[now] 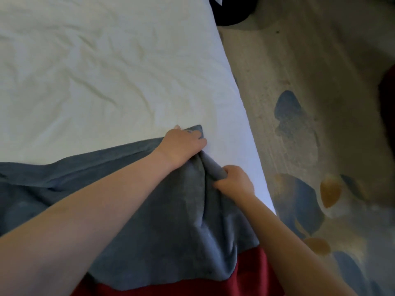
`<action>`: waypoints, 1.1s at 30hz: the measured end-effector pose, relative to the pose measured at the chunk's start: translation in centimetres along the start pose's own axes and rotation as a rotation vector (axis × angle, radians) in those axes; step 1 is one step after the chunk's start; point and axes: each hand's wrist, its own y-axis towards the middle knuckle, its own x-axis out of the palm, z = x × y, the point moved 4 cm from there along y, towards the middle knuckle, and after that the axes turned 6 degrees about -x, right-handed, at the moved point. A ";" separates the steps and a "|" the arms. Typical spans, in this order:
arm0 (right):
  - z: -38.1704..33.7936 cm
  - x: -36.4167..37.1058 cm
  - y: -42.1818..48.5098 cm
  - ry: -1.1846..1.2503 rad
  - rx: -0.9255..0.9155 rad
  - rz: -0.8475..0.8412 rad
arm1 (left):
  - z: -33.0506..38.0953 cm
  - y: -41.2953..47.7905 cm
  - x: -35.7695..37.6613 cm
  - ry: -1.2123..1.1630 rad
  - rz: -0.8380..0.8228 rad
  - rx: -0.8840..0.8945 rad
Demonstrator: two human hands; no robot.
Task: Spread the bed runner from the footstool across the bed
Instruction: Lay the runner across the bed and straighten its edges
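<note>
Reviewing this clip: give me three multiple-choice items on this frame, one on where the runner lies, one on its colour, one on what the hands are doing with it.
1. Where does the bed runner lie?
A. Across the near end of the bed
B. On the carpet
C. Over a pillow

2. What colour is the bed runner?
A. White
B. Grey-blue
C. Yellow

3. What are the hands doing?
A. Both resting flat on the sheet
B. Both clear of the cloth
C. Both gripping the runner near its corner

Answers: 1 A, it covers the near strip of the white sheet. 2 B, grey-blue against white bedding. 3 C, the left hand and right hand each bunch cloth in closed fingers.
</note>
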 end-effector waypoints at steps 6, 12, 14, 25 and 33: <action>5.7 -6.2 0.6 -0.021 0.049 0.292 | 5.3 5.1 -2.6 -0.089 0.016 -0.025; 13.2 -12.8 1.2 -0.083 0.189 0.339 | 9.3 9.4 -3.9 -0.222 0.067 -0.093; 14.6 -12.8 1.7 -0.136 0.206 0.204 | 9.3 9.9 -3.6 -0.259 0.065 -0.147; 0.5 -6.9 7.5 -0.193 -0.358 0.305 | 1.3 6.2 1.7 -0.273 0.049 -0.446; -3.9 -3.0 11.0 -0.471 -0.496 0.144 | -4.7 2.8 5.0 -0.340 -0.037 -0.637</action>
